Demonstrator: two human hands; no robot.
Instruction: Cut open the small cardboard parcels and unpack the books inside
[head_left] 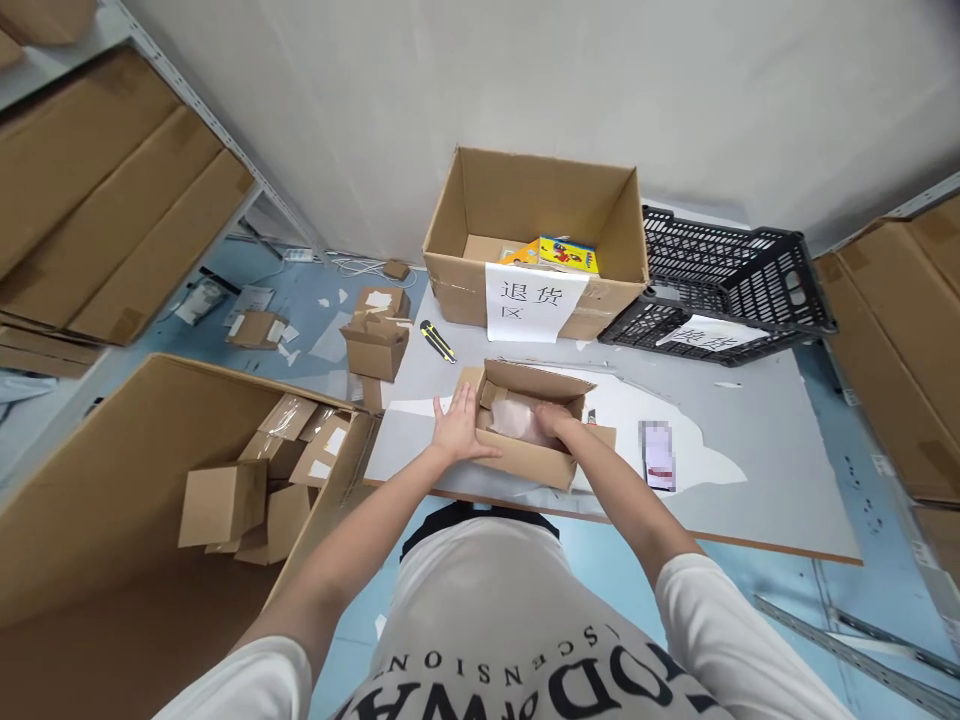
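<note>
**Q:** What do the hands grip, and how?

**A:** The left hand lies flat and spread, palm down, against the left wall and flap of the small open carton, bracing it without pinching anything. The right hand reaches inside the carton, fingers curled down onto a pale wrapped packet; whether they have closed around it cannot be told, since the carton wall hides the fingertips.

**Q:** Where does the carton stand?

**A:** On the grey table, near its front edge, directly before the person, flaps open.

**Q:** How is the packet likely to handle?

**A:** Judged from its crumpled, translucent wrapping, it is light and soft, with a skin that may slip; a broad hold across its body would seem safer than a pinch at a corner. The carton is thin corrugated board, light enough to slide, which suits a steadying palm at its side wall.

**Q:** What surrounds it?

**A:** Behind the carton lies a yellow-and-black utility knife; beyond that stands a large open box bearing a paper label and containing a colourful item. To its right sits a black plastic crate. A small printed slip lies on the table right of the carton. On the floor at left, a big cardboard bin holds several smaller cartons.
</note>
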